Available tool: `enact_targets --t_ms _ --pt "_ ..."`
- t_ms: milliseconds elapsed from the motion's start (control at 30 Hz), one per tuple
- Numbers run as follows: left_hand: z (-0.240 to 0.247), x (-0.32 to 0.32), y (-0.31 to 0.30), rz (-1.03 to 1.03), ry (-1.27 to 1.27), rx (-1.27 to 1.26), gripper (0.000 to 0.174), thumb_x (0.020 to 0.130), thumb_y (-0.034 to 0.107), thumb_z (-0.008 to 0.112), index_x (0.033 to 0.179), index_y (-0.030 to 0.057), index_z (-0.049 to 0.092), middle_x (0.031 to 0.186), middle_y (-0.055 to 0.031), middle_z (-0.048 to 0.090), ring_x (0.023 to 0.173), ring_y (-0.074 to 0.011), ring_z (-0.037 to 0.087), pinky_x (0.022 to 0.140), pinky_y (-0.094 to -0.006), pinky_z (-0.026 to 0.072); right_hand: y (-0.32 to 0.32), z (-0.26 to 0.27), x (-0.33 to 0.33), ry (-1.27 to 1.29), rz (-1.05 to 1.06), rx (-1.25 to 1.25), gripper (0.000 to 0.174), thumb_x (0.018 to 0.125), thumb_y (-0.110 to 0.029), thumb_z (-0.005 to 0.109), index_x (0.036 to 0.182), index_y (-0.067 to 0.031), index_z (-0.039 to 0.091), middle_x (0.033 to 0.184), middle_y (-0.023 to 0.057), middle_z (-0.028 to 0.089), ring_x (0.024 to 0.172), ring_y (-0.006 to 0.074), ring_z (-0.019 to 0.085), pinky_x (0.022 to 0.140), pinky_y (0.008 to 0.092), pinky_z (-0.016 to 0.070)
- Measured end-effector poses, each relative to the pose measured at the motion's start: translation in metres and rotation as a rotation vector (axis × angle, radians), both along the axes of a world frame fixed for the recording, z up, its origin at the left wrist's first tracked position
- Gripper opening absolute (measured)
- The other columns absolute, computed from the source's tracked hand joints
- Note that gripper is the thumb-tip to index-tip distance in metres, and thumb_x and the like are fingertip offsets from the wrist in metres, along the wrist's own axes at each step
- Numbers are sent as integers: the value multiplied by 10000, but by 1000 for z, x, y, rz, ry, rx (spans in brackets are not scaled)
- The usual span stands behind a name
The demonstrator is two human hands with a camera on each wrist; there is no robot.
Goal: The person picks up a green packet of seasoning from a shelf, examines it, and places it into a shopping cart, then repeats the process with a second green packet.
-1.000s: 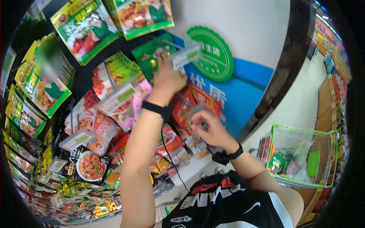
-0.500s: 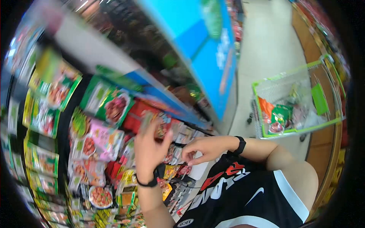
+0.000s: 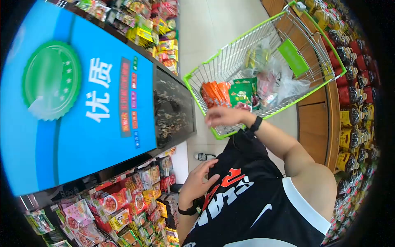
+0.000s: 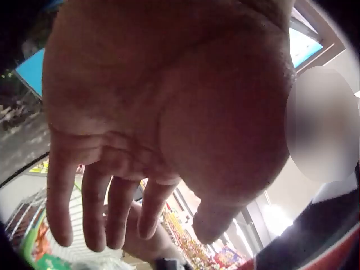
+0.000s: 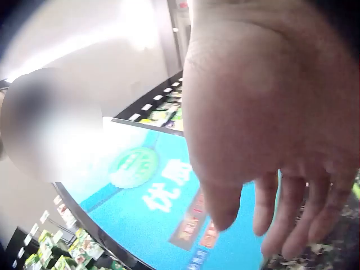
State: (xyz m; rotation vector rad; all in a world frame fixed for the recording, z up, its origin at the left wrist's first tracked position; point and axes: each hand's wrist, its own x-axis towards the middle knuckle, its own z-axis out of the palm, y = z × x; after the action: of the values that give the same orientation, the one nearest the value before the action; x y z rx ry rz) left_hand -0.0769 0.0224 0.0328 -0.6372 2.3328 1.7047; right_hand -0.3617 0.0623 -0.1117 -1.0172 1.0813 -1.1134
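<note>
My left hand [image 3: 196,183] is held in front of the black jersey, fingers loosely extended and nothing in them. Its palm and hanging fingers fill much of the left wrist view. Over the near edge of a shopping cart [image 3: 293,57] reaches my right hand [image 3: 225,117], holding nothing. Its relaxed fingers and thumb hang apart in the right wrist view. Close beyond the right hand, green packets [image 3: 241,94] lie in the cart beside orange packets [image 3: 214,94]. Clear plastic bags [image 3: 286,86] with goods sit farther along the basket.
A large blue sign panel [image 3: 111,103] with a green seal stands at the left. Below it, hanging food packets [image 3: 115,201] fill a rack. Dark dried goods [image 3: 170,111] lie in a bin next to the cart. Shelves of bottles [image 3: 349,117] line the right side.
The view has swung right from the packet rack to the cart. Both hands have left the hanging packets; the left came back toward the body, the right moved over the cart's edge.
</note>
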Motion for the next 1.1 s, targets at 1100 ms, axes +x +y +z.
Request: enact_targets --t_ms 1100 --pt "-36 -41 12 59 -390 -143 439 942 212 697 1321 33 569 1240 -203 641 1154 -395 623 966 -427 502 63 -384 -144 678 -734 1078 297 826 -261 729 927 19 745 928 249 741 862 367 749 764 463 597"
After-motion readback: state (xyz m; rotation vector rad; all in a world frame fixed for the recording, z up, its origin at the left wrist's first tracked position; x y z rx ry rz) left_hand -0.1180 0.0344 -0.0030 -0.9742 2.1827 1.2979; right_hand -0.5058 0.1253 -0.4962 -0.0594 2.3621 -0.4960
